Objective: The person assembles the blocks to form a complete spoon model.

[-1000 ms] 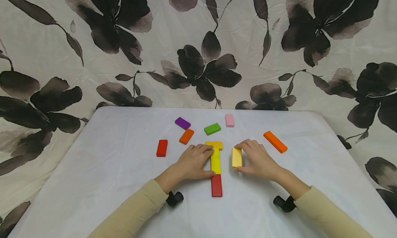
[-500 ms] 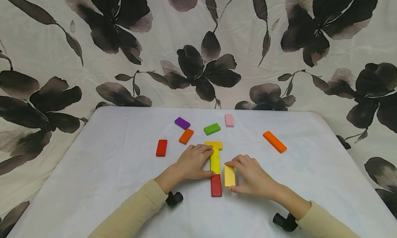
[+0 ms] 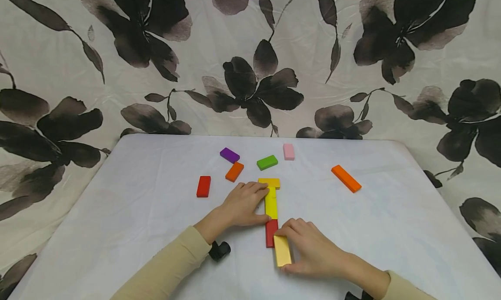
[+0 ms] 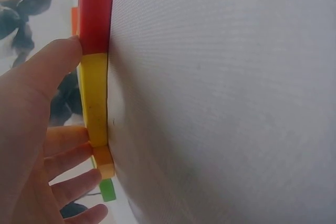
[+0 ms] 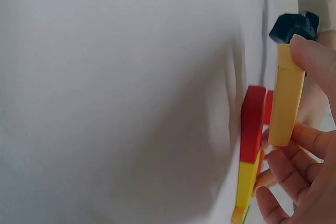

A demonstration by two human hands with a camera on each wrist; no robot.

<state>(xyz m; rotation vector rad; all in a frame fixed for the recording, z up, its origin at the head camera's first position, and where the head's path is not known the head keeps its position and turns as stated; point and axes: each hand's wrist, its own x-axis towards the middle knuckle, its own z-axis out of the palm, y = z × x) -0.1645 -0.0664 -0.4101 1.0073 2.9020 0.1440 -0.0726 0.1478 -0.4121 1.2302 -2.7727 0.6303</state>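
A row of wooden blocks lies on the white table: an amber yellow block crosswise at the far end, a bright yellow block lengthwise, then a red block at the near end. My left hand holds the bright yellow block, thumb at its joint with the red one and fingertips near its far end. A pale yellow block is pinched by its ends between thumb and fingers of my right hand. In the right wrist view this pale block hangs raised off the table, beside the red block's near end.
Farther back lie a purple block, a short orange block, a green block and a pink block. Another red block is to the left, a long orange block to the right. A floral cloth hangs behind the table.
My right hand has carried the pale yellow block toward me and slightly left, from beside the bright yellow block to the red block's near end. The left hand has stayed in place.
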